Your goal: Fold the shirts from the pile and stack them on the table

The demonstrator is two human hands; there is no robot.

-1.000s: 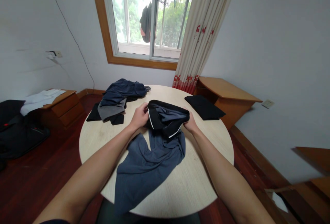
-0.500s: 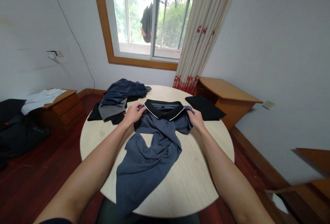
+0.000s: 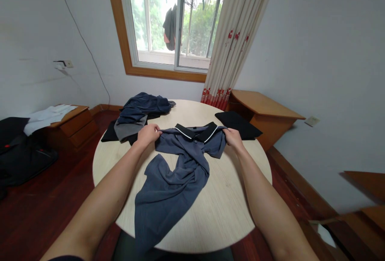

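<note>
A grey-blue polo shirt with a black, white-edged collar lies across the round table, its collar toward the window. My left hand is closed on the shirt's left shoulder. At the opposite shoulder, my right hand pinches the cloth. Between my hands the shoulder line is stretched fairly straight. The body of the shirt is twisted and creased below the collar, and its hem hangs over the table's near edge.
The pale round table also bears a heap of dark clothes at the back left and a folded black garment at the back right. A wooden desk stands behind it; a drawer cabinet is on the left.
My hands have moved apart, the left one further left, pulling the shoulders wider. The collar has dropped lower and spread open at the front.
</note>
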